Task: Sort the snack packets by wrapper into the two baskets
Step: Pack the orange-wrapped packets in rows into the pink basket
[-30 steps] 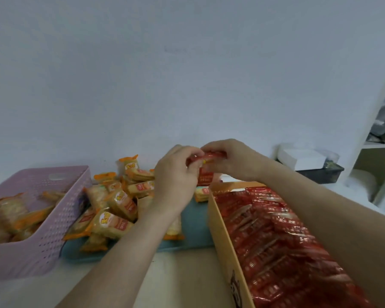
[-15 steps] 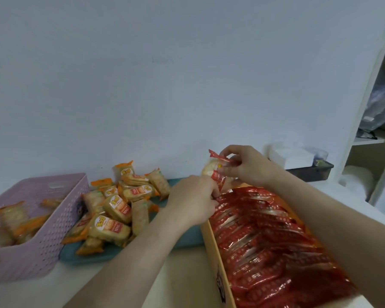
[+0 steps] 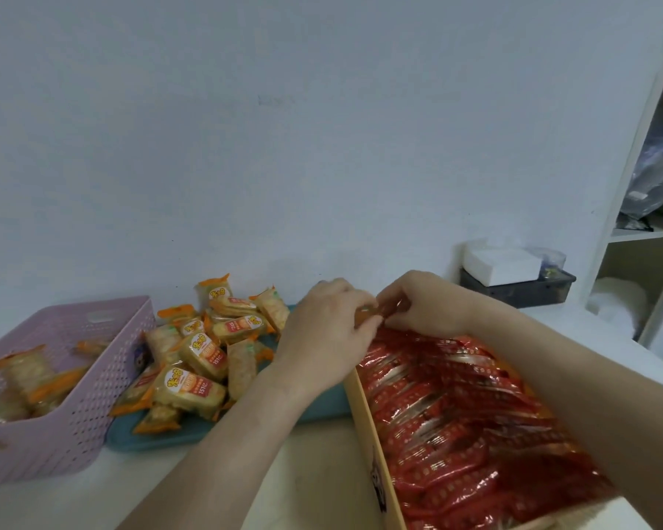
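Left hand [image 3: 322,332] and right hand [image 3: 423,304] pinch one red packet [image 3: 369,313] (mostly hidden); best laid flat at the far end of the yellow basket [image 3: 366,415].

I'm at a white counter [image 3: 322,472] against a bare wall [image 3: 322,147], white shelves [image 3: 642,235] with a plastic bag [image 3: 657,174] beside it — some plain storeroom or home corner.

Plain pale wall [image 3: 284,147], white table [image 3: 314,476], white shelving [image 3: 628,208] right
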{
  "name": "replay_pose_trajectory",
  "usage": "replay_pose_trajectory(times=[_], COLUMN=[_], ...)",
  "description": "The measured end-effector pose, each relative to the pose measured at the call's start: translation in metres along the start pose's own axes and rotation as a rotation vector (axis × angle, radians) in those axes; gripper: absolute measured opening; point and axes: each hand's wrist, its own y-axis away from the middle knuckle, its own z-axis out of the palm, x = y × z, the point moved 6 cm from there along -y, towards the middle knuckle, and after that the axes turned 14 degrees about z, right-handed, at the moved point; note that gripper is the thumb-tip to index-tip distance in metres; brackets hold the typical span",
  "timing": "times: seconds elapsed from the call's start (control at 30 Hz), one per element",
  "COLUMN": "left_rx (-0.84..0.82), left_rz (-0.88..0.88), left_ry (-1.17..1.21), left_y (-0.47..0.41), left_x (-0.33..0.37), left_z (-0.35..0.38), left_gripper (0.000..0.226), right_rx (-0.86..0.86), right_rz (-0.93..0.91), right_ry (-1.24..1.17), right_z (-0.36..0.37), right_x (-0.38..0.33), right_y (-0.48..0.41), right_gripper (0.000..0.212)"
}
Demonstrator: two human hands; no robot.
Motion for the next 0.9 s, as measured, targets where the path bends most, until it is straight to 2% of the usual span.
replay_pose_trajectory(times=[0.03, 0.1, 0.2, 0.3, 0.37, 0.4, 0.5, 0.57, 0.6, 0.67, 0.73, 0.8, 0.9], left_rx=[-0.028, -0.247, -0.563, -0.678, -0.674, -0.639, -0.397, -0.240, -0.229, -0.323, -0.399, -0.377, -0.295], left_rz=[0.018, 0.066, 0.094, 0.083, 0.076, 0.063, -0.036, -0.155, -0.208, -0.269, -0.311, -0.347, -0.327], left_ry=[0.012, -0.007, -0.138, -0.269, -0.307, -0.292, -0.095, 0.015, 0.042, 0.078, 0.222, 0.396, 0.396], left_y=[0.000, 0.004, 0.013, 0.012, 0.009, 0.009, 0.013, 0.023, 0.029, 0.045, 0.060, 0.068, 0.070], left_x=[0.002, 0.009, 0.014, 0.015, 0.018, 0.020, 0.019, 0.016, 0.016, 0.020, 0.028, 0.034, 0.039], left_z=[0.001, 0.016, 0.032, 0.033, 0.033, 0.033, 0.027, 0.016, 0.013, 0.012, 0.016, 0.019, 0.023], left_gripper=[0.032, 0.042, 0.061, 0.062, 0.057, 0.054, 0.052, 0.057, 0.061, 0.066, 0.065, 0.062, 0.061], right_rx=[0.050, 0.169, 0.155, 0.210, 0.292, 0.321, 0.366, 0.337, 0.323, 0.314, 0.298, 0.290, 0.234], right_rz=[0.020, 0.065, 0.108, 0.066, 0.029, 0.039, 0.085, 0.125, 0.148, 0.169, 0.183, 0.201, 0.261], right_ry=[-0.080, -0.120, 0.044, 0.276, 0.389, 0.428, 0.470, 0.417, 0.381, 0.363, 0.360, 0.352, 0.326], right_z=[-0.007, -0.019, -0.011, 0.013, 0.019, 0.019, 0.013, 0.012, 0.011, 0.009, 0.008, 0.007, 0.003], right_x=[0.003, 0.012, 0.024, 0.027, 0.026, 0.027, 0.031, 0.035, 0.038, 0.040, 0.038, 0.036, 0.033], right_y=[0.000, 0.003, 0.011, 0.023, 0.029, 0.031, 0.032, 0.032, 0.032, 0.031, 0.031, 0.032, 0.036], right_gripper=[0.025, 0.021, 0.018, 0.033, 0.050, 0.051, 0.035, 0.033, 0.034, 0.036, 0.038, 0.038, 0.039])
